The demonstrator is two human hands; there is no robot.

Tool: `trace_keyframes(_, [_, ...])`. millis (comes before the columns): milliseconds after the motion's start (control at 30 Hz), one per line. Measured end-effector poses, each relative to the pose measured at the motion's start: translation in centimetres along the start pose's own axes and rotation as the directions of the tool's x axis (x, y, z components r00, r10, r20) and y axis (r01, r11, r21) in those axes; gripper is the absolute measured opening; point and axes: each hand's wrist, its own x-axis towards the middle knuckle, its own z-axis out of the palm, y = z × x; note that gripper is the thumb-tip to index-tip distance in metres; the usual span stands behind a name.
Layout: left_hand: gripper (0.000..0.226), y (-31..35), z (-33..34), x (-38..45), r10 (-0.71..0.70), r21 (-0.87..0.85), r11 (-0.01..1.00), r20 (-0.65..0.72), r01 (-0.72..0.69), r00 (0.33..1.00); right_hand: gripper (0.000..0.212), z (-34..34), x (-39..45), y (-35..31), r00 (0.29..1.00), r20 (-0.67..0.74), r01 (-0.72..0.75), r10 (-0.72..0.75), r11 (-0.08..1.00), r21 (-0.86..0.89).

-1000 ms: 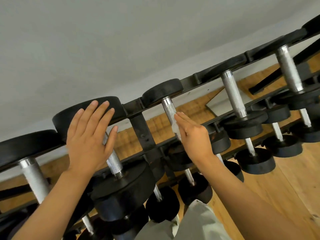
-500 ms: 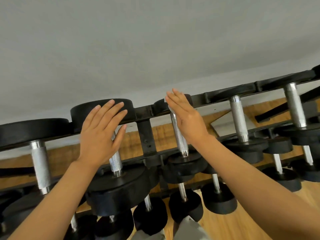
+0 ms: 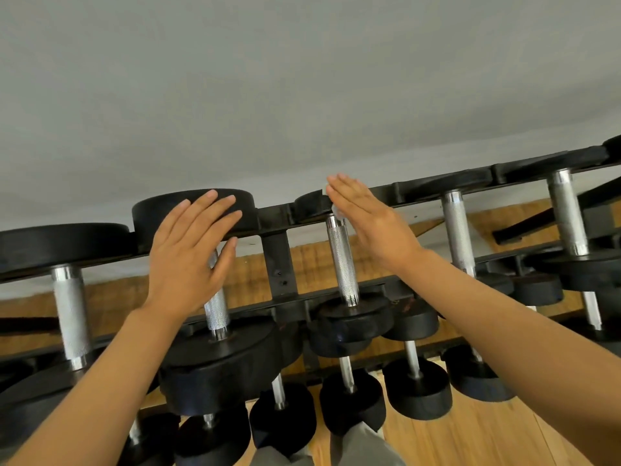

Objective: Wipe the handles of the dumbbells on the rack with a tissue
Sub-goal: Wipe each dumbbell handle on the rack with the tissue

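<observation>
Tissue [image 3: 337, 210] sits under flat right hand [image 3: 369, 223] at top of middle dumbbell handle [image 3: 342, 264] on rack [image 3: 279, 260], wipe underway; left hand [image 3: 191, 260] flat, empty; next stroke down likely.

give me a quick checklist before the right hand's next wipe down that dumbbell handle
1. Tissue in place: cannot tell. Only a white scrap shows under the right hand.
2. Right hand at the handle's top end: ok, beside the knurled handle, fingers straight.
3. Handle path clear below: ok, bare metal down to the lower weight.
4. Left hand out of the way: ok, flat over the neighbouring dumbbell.
5. Dumbbell seated on the rack: ok.
</observation>
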Motion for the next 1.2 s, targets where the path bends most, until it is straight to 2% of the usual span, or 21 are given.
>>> trace_keyframes(133, [0.034,0.1,0.0,0.0,-0.012,0.005,1.0,0.003,0.012,1.0,0.063,0.7,3.4,-2.3,0.97,0.102,0.235,-0.222,0.963,-0.133])
trace_keyframes(200, [0.035,0.1,0.0,0.0,-0.013,-0.001,1.0,0.012,0.013,1.0,0.061,0.9,3.7,-2.4,0.951,0.138,0.3,-0.275,0.931,-0.208])
trace_keyframes(267, [0.035,0.0,-0.1,0.0,-0.013,-0.008,1.0,0.023,0.013,1.0,0.067,0.4,2.5,-1.5,0.961,0.116,0.271,-0.252,0.94,-0.206])
trace_keyframes(367, [0.036,0.1,-0.1,0.0,-0.012,-0.008,1.0,0.026,0.012,1.0,0.081,-0.6,-0.9,0.9,0.995,0.012,0.097,-0.096,0.99,-0.103])
trace_keyframes(467, [0.035,0.2,-0.1,0.0,-0.026,-0.018,1.0,0.016,0.026,1.0,0.076,0.3,-2.4,1.3,0.994,-0.093,-0.057,0.058,0.998,0.015])
trace_keyframes(533, [0.033,0.3,0.0,0.1,-0.041,-0.02,0.999,0.006,0.041,0.999,0.064,1.2,-1.7,0.8,0.991,-0.124,-0.046,0.053,0.997,0.058])
trace_keyframes(600, [0.032,0.3,0.0,0.1,-0.043,-0.021,0.999,-0.003,0.043,0.999,0.058,1.7,-0.1,0.0,0.994,-0.112,0.023,-0.017,0.998,0.056])
trace_keyframes(733, [0.032,0.3,0.0,0.1,-0.043,-0.026,0.999,0.001,0.043,0.999,0.058,1.7,3.2,-1.9,0.964,0.026,0.265,-0.264,0.954,-0.139])
trace_keyframes(800, [0.033,0.4,0.0,0.1,-0.05,-0.026,0.998,0.009,0.051,0.999,0.062,1.5,3.4,-1.7,0.945,0.071,0.328,-0.32,0.925,-0.19])
trace_keyframes(867, [0.033,0.4,0.1,0.0,-0.05,-0.024,0.998,0.014,0.05,0.999,0.074,0.9,2.0,-0.4,0.954,0.055,0.3,-0.295,0.94,-0.164])
trace_keyframes(933, [0.033,0.3,0.1,0.0,-0.049,-0.019,0.999,0.016,0.05,0.999,0.084,0.5,0.0,1.3,0.982,-0.01,0.188,-0.19,0.978,-0.087])
trace_keyframes(1033, [0.032,0.5,0.1,0.0,-0.062,-0.011,0.998,0.009,0.062,0.998,0.081,0.7,-1.8,2.2,0.996,-0.081,0.046,-0.041,0.997,0.06])
trace_keyframes(1100, [0.032,0.6,0.1,0.1,-0.068,-0.015,0.998,0.013,0.068,0.998,0.071,1.1,-1.7,2.0,0.995,-0.1,0.042,-0.028,0.989,0.142])
trace_keyframes(1200, [0.033,0.7,-0.1,0.1,-0.073,-0.024,0.997,0.027,0.074,0.997,0.058,1.3,-0.3,1.2,0.986,-0.111,0.143,-0.128,0.979,0.144])
